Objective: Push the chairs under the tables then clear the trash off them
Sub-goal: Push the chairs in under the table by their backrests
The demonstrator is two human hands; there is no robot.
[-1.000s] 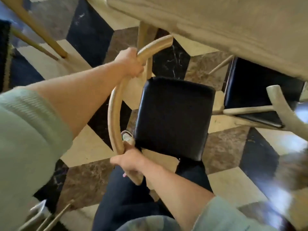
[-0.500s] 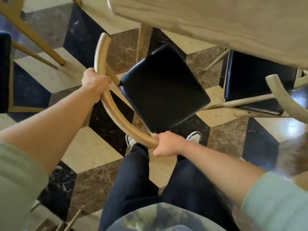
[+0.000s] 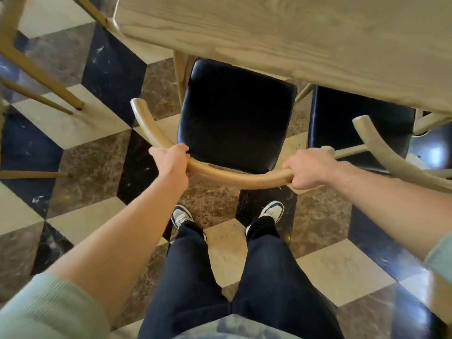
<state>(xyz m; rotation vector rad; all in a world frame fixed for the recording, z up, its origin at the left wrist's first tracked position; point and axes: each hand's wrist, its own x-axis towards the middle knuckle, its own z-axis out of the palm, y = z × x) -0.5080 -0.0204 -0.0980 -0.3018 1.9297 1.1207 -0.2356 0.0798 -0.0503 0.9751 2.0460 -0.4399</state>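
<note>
Both hands, left (image 3: 171, 160) and right (image 3: 308, 168), clenched around curved wooden chair back (image 3: 234, 178); black padded seat (image 3: 234, 118) partly hidden beneath pale wooden counter (image 3: 293, 35).

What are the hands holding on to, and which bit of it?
Both hands hold the chair by its curved wooden back rail: the left hand near the rail's left bend, the right hand near its right end.

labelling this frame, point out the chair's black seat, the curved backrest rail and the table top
black seat (image 3: 234, 118), head view, middle of the cushion
curved backrest rail (image 3: 234, 178), head view, bare wood between both hands
table top (image 3: 293, 33), head view, bare wood surface
</note>
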